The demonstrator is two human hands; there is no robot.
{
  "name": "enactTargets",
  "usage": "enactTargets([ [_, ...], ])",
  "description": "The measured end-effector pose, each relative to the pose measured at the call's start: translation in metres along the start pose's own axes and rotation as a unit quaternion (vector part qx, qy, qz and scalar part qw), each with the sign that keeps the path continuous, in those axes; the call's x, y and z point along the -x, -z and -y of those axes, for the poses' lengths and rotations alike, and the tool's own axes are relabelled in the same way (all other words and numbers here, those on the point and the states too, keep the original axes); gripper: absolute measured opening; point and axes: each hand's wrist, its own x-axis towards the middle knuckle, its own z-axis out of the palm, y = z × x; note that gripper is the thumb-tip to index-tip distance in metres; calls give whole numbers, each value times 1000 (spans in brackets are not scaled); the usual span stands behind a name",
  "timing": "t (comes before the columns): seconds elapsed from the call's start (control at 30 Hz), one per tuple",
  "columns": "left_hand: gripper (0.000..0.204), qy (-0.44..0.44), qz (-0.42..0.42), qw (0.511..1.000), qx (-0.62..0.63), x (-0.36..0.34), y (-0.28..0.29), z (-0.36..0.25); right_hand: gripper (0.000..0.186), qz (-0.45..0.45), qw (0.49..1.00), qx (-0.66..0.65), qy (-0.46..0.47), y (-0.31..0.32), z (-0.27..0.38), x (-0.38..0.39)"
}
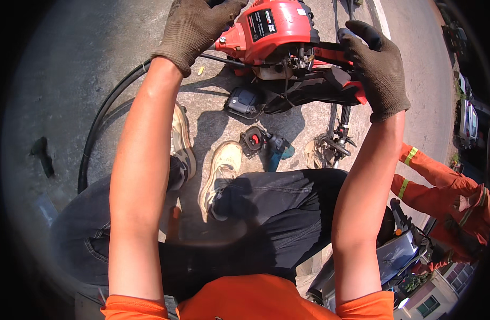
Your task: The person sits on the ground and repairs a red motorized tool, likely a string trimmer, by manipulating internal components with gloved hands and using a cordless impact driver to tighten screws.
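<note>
A red engine unit with a black label and a pale lower tank lies on the concrete ahead of me, its top cut off by the frame. At its left end is my left hand in a brown knit glove; its fingertips run partly out of view. My right hand, gloved alike, is beside the red frame and black straps at the engine's right, thumb and finger apart. Below the engine are a black plastic cover, an open black square part with a red piece inside, and a teal-and-black cordless power tool.
A thick black hose curves down on the left, with a dark object beyond it. A metal shaft with cables lies right of my shoes. A person in orange workwear, a motorcycle and a car are further right.
</note>
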Motion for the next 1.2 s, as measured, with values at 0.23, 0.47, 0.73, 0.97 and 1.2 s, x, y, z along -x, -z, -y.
enactTargets([
  [0.23,40,-5,59,997,-56,13,57,-97,37,-95,965,-218,111,71,37,13],
  [0.47,38,119,295,944,-92,83,-24,-41,28,-39,989,-126,63,73,177,107],
  [0.73,55,174,136,975,-27,99,-148,3,30,-114,984,-133,37,25,87,71],
  [0.97,35,174,159,971,-40,75,-176,22,32,-32,988,-151,-15,-8,65,16],
  [1.2,31,141,206,967,-53,61,-174,24,30,18,980,-195,-34,-37,66,-11],
])
